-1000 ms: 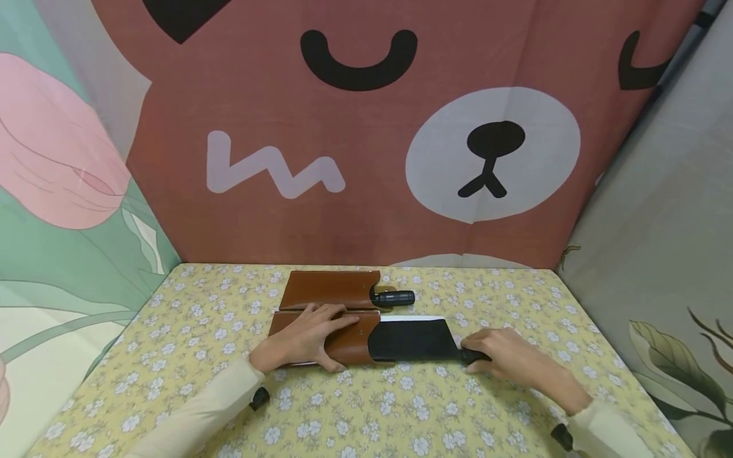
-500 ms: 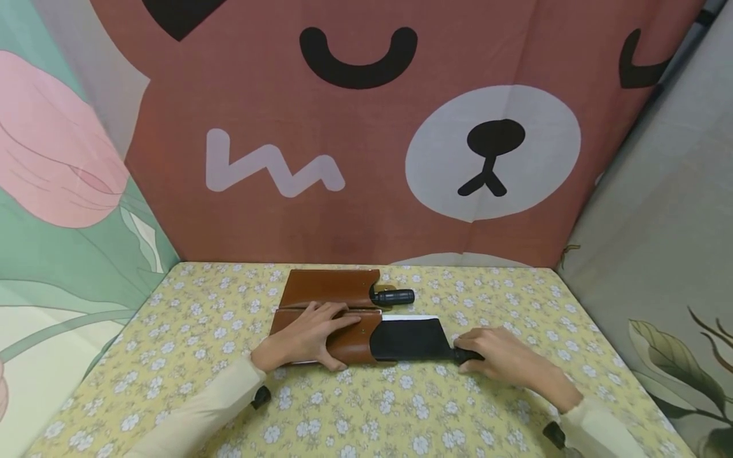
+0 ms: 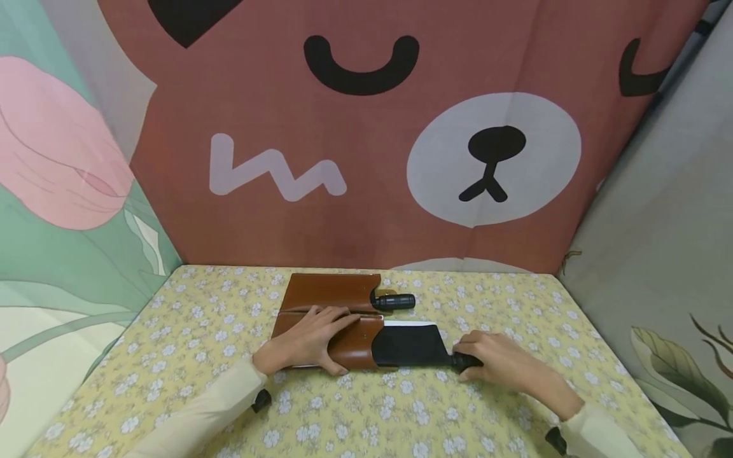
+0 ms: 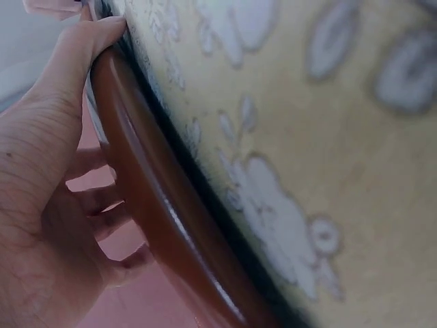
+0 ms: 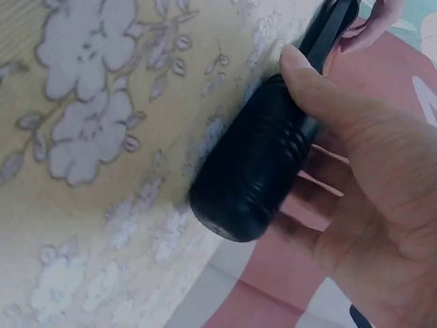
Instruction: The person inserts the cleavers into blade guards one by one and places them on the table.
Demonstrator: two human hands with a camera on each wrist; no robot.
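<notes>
A black-bladed cleaver (image 3: 409, 345) with a pale cutting edge along its far side lies partly inside a brown leather sheath (image 3: 357, 343) on the table. My left hand (image 3: 303, 340) holds this sheath across its width, fingers over the top towards the far edge, thumb at the near edge. In the left wrist view the thumb (image 4: 102, 31) touches the sheath's rounded brown edge (image 4: 153, 174). My right hand (image 3: 504, 359) grips the cleaver's black handle (image 5: 252, 164) between thumb and fingers. Inside the sheath the rest of the blade is hidden.
Just behind lies a second brown sheath (image 3: 326, 292), with a black handle (image 3: 396, 301) sticking out to the right. A yellow flowered cloth (image 3: 372, 413) covers the table. Printed curtains stand behind and on both sides.
The right hand has moved left with the handle, and the cleaver sits deeper in the sheath, with less blade showing. The left hand stays in place on the sheath.
</notes>
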